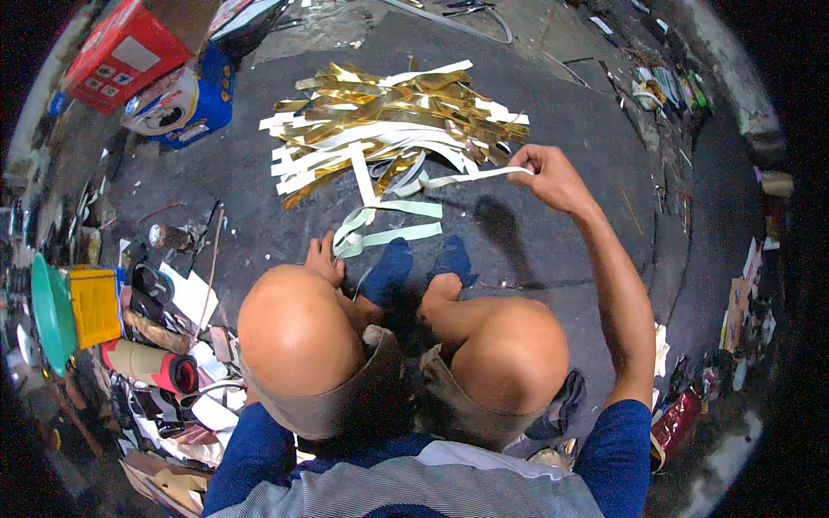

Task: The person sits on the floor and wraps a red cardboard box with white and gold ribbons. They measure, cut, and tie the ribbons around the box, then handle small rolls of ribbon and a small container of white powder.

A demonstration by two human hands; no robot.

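A loose heap of gold and white strips (380,121) lies on the dark floor in front of me. My right hand (548,175) pinches the end of a white strip (471,179), which stretches leftward along the near edge of the heap. Low beside my left knee, my left hand (325,259) is at the looped end of some pale green strips (399,235). Part of that hand is hidden behind the knee, and whether its fingers grip the strips is unclear. Another white strip (363,175) runs from the heap down to the green ones.
My bent knees (302,328) and blue-socked feet (389,272) are close below the strips. A red box (129,56) and a blue box (194,99) stand at the far left. Scraps, a green round lid (53,312) and a red-ended roll (151,367) clutter the left side.
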